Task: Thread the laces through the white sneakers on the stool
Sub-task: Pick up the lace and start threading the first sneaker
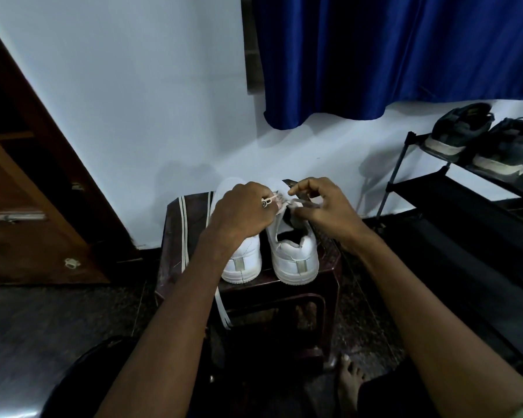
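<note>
Two white sneakers stand side by side on a dark brown plastic stool (329, 257), heels toward me. My left hand (242, 211) covers the front of the left sneaker (243, 263) and pinches a white lace (277, 203) over the right sneaker (296, 257). My right hand (323, 206) hovers over the right sneaker's eyelets with curled fingers pinching the same lace near its tip. A second white lace (183, 233) lies along the stool's left side and hangs off the front edge.
A black shoe rack (453, 203) stands to the right with a pair of grey shoes (483, 140) on top. A brown wooden door (27, 206) is on the left. A blue curtain (390, 55) hangs on the white wall behind. My bare foot (349, 384) rests on the dark floor.
</note>
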`<state>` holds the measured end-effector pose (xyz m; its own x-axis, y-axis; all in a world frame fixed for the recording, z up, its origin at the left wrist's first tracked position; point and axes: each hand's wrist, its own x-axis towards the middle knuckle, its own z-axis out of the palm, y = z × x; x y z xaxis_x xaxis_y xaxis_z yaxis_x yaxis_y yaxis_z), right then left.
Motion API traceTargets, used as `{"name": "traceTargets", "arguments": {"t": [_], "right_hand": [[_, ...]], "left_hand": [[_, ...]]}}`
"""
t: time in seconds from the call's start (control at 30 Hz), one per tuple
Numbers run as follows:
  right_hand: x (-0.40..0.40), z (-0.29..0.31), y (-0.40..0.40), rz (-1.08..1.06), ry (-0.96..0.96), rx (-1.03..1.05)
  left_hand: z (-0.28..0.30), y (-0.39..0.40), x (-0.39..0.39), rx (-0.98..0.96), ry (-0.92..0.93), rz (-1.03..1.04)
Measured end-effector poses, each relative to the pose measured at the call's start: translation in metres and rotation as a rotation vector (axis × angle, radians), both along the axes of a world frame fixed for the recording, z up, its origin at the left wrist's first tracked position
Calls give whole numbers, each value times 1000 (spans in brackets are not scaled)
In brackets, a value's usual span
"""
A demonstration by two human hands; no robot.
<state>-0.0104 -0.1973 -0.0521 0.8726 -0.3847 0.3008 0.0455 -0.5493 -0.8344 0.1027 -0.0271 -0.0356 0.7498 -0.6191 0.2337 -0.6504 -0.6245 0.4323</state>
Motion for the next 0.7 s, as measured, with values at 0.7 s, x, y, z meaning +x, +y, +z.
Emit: {"name": "traceTargets", "arguments": {"t": [0.7], "right_hand": [[13,-13,16,-251,-14,-96]], "left_hand": [[-6,-9,-9,-224,97,-200]]}}
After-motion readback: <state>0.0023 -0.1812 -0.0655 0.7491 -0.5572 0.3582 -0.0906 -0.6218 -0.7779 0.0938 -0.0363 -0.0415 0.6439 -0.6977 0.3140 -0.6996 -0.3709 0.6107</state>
